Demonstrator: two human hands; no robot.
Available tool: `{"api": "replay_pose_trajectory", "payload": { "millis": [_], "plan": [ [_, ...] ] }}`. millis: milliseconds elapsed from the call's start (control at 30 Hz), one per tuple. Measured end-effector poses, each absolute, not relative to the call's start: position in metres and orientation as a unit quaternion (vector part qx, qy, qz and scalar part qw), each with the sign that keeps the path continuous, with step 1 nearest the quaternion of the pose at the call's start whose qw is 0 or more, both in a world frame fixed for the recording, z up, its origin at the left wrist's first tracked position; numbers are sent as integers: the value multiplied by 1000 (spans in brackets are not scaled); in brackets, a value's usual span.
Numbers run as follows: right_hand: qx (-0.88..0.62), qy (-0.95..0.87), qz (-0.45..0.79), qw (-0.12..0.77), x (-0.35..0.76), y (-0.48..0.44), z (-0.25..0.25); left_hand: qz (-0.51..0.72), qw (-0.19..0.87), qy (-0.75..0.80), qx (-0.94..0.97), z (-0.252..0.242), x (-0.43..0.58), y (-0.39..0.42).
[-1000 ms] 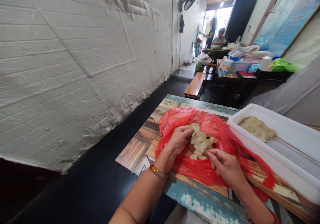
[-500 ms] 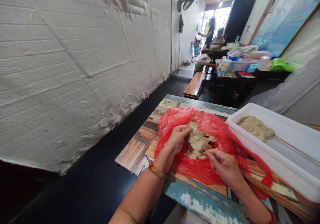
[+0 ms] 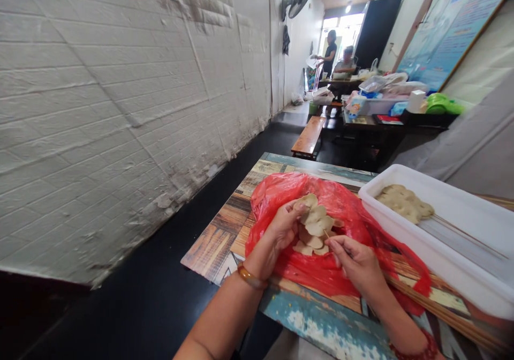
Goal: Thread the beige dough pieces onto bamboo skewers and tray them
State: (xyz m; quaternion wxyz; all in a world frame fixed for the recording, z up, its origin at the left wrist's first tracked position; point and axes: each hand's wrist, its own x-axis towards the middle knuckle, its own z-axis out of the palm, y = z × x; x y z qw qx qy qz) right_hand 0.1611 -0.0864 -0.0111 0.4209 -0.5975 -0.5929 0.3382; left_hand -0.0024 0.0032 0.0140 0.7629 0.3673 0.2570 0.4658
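My left hand (image 3: 284,225) is closed, with thumb and fingers pinching a flat, round, beige slice (image 3: 310,201). In my right hand (image 3: 355,258) a thin wooden skewer (image 3: 327,235) is pinched, its tip end meeting the overlapping slices (image 3: 319,225) beside the left fingers. How far the skewer passes through them I cannot tell. More loose slices (image 3: 308,249) lie underneath in an opened red plastic bag (image 3: 277,191). A long bundle of bare skewers (image 3: 450,315) lies on the table, partly behind my right forearm.
A white plastic tub (image 3: 461,188) at right holds skewered beige slices (image 3: 405,204). The patterned wooden table (image 3: 217,237) has its left edge near the white wall (image 3: 140,135). Beyond are a bench (image 3: 308,135), a cluttered table (image 3: 363,119) and two people.
The view has shifted slightly, so most things sit a little further left. Both hands keep their pinch, and the slices between them are tilted a little differently. A standing person behind has moved slightly.
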Motion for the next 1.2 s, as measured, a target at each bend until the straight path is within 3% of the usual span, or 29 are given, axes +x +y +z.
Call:
{"api": "replay_pose_trajectory", "payload": {
  "millis": [233, 633, 1200],
  "plan": [
    [-569, -524, 401, 492, 157, -84, -12, 341, 841, 239, 345, 4, 11, -6],
    [-564, -510, 411, 503, 145, -78, -21, 462, 779, 293, 306, -4, 20, -3],
    [-580, -545, 357, 490, 135, -79, -30, 467, 800, 274, 259, 3, 25, -10]
  ]
}}
